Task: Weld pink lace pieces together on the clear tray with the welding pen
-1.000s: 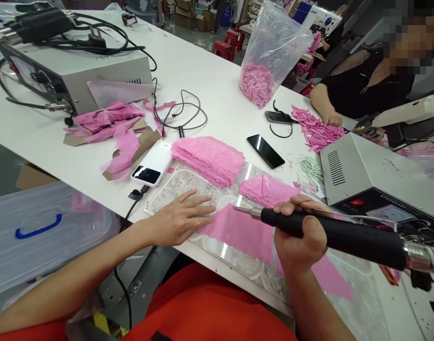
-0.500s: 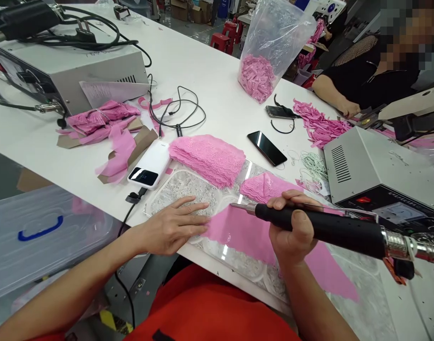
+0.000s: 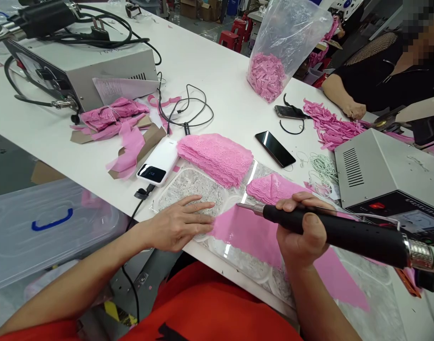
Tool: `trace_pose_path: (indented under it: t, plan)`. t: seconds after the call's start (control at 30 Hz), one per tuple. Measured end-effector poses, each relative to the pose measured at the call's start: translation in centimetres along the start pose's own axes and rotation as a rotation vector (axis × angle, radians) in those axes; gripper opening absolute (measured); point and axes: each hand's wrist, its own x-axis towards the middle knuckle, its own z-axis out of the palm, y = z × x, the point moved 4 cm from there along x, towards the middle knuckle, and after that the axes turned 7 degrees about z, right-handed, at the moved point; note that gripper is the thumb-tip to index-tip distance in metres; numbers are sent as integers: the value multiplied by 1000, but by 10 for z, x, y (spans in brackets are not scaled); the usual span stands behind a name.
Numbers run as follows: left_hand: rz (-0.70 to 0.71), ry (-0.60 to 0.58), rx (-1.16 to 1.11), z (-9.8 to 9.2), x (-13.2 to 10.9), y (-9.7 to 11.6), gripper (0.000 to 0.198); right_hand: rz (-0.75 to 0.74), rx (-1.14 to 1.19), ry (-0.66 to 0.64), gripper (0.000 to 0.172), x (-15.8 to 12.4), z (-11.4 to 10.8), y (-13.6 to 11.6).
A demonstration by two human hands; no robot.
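My left hand (image 3: 179, 222) lies flat with fingers stretched out on a clear scratched plate (image 3: 188, 184), its fingertips on the left end of a long pink fabric strip (image 3: 248, 234). My right hand (image 3: 302, 234) is wrapped round the black handle of a handheld tool (image 3: 344, 234). The tool's metal tip points left, just above the pink strip and close to my left fingertips. A stack of pink lace pieces (image 3: 215, 156) sits beyond the plate, and a smaller pink lace pile (image 3: 271, 187) lies behind the tool tip.
A grey control box (image 3: 383, 177) stands at right, another grey box (image 3: 82, 66) with cables at far left. A white power bank (image 3: 160, 163), two phones (image 3: 275, 148), a bag of pink pieces (image 3: 270, 71) and pink scraps (image 3: 113, 118) lie about. Another person's hand (image 3: 355, 111) rests opposite.
Both hands and the tool keep the same pose on the pink strip. Only the view has shifted a little.
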Motion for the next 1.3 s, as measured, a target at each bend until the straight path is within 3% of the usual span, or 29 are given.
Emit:
trace_pose_path:
  t: [0.3,1.3]
  plan:
    - [31,15,-9,-1,1,0,36,9,6,-20,6,1,1,0]
    - [-14,-19,-10,-3,-12,10,44,101,40,-99,10,-14,13,-7]
